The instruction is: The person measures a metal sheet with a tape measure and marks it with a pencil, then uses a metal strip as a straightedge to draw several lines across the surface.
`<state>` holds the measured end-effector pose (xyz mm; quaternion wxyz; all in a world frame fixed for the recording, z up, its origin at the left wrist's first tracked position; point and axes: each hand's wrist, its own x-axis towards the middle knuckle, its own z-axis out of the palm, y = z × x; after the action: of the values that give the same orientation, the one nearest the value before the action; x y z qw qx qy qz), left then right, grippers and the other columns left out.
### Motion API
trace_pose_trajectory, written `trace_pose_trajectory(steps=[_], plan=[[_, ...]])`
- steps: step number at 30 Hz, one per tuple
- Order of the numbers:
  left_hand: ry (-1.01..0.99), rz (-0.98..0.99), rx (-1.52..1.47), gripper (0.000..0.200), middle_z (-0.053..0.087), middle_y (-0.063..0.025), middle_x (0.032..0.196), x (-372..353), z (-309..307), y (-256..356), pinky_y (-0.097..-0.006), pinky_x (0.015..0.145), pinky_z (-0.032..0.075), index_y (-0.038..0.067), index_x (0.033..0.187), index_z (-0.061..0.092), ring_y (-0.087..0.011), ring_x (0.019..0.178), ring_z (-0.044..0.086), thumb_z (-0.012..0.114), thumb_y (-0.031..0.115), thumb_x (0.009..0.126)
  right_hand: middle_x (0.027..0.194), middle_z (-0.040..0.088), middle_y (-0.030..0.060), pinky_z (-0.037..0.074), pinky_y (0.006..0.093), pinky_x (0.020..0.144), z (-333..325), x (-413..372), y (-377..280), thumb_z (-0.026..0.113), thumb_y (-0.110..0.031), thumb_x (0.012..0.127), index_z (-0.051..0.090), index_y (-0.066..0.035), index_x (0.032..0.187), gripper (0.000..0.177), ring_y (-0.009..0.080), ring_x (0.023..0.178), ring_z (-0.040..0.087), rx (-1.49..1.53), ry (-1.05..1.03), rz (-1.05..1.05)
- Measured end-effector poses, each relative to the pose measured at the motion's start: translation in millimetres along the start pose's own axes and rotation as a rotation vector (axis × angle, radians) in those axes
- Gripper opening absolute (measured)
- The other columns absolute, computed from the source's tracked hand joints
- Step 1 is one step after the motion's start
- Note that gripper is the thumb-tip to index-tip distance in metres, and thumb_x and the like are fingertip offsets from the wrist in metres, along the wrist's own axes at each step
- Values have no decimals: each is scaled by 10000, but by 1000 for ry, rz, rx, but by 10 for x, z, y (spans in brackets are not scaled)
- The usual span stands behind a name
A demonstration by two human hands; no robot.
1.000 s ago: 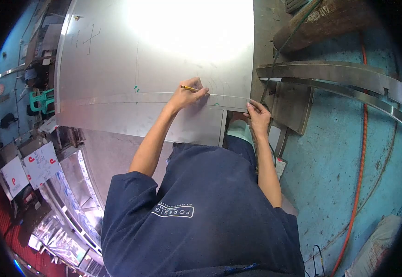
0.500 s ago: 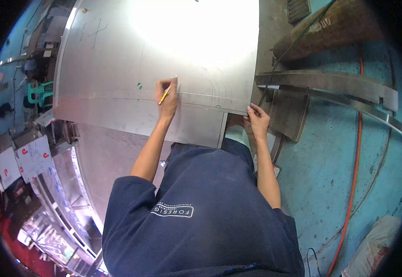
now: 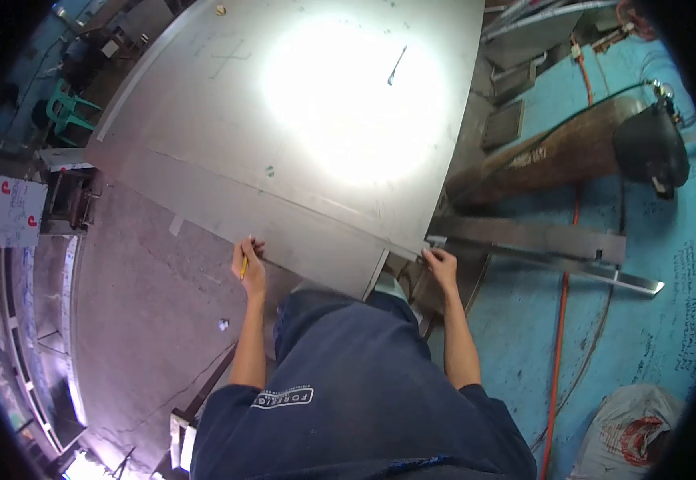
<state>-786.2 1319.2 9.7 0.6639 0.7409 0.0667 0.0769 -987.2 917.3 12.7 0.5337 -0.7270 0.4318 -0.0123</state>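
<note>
Pulled back since the earlier frame, the slim yellow pencil [image 3: 244,267] sat in the left hand [image 3: 253,270], fingers curled round it, just off the near edge of the broad silver-grey metal sheet [image 3: 340,226]. Probably light and stiff, it suited mid-shaft holding. The right hand [image 3: 442,266] bent its fingers at the sheet's right corner, hold unclear; likely slick, stiff metal, best edge-gripped.

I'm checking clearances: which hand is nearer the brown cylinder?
Right: the right hand is below and left of the brown cylinder in view; the left hand is farther left.
</note>
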Motion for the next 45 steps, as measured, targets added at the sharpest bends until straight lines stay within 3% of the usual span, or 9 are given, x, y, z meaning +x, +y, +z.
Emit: trace_pose_trajectory(steps=[5,7,10,17,19,22,25,35,45], plan=[[79,-63,-86,335,709,-101,835,-245,-22,69,-267,683,537,-50,1042,645,-126,727,659,502,251,1077,884,719,42,486,238,633,-664,227,180,762,-292,901,730,6,1072,345,110,768,676,130,28,140],[92,-102,-132,344,711,-106,834,-335,51,110,-271,678,540,-54,1049,643,-127,727,662,502,258,1078,795,613,-14,461,235,583,-882,271,-12,736,-288,931,691,-11,1082,319,83,709,616,223,-152,124],[-12,-247,-151,344,723,-110,850,-438,272,198,-279,670,550,-54,1117,646,-142,755,681,527,265,1067,825,643,-3,484,237,613,-1048,477,-222,738,-277,919,702,-28,1112,317,100,716,661,86,-328,93],[8,-141,26,407,700,-138,1079,-1012,1498,535,-312,758,582,-50,1266,590,-173,911,693,606,279,1027,876,696,60,521,281,694,-716,835,-639,723,-241,923,705,30,1071,309,116,749,655,-79,-587,-58],[102,-478,-312,475,652,-122,1181,-1180,1807,529,-326,819,583,-5,1359,517,-186,990,675,637,294,1010,906,716,85,533,290,720,-458,777,-670,732,-236,918,691,53,1113,350,129,774,670,19,-631,-89],[104,-690,-642,443,632,-82,1131,-1219,2105,569,-324,783,572,36,1337,508,-185,955,656,647,297,1006,1003,741,138,551,295,774,-296,548,-932,730,-239,925,630,71,1250,460,161,848,701,49,-800,-35],[140,-672,-574,298,606,-41,974,-1023,2092,80,-332,692,537,65,1172,555,-165,809,618,693,243,976,1085,737,136,571,310,800,-365,549,-859,672,-221,975,598,70,1304,445,169,927,704,153,-1012,-184],[148,-596,-294,226,589,-27,932,-167,1899,176,-321,680,533,64,1091,581,-151,815,609,718,167,945,1161,718,114,559,312,841,-1613,1381,-263,637,-203,998,636,4,1287,355,179,980,691,41,-585,-130],[308,-548,-42,370,633,-53,982,-262,2101,65,-336,744,488,-30,1153,601,-163,843,581,727,239,931,1203,702,117,548,325,877,-1819,1765,-508,625,-233,1012,600,-9,1328,388,189,1020,690,152,-596,1]])
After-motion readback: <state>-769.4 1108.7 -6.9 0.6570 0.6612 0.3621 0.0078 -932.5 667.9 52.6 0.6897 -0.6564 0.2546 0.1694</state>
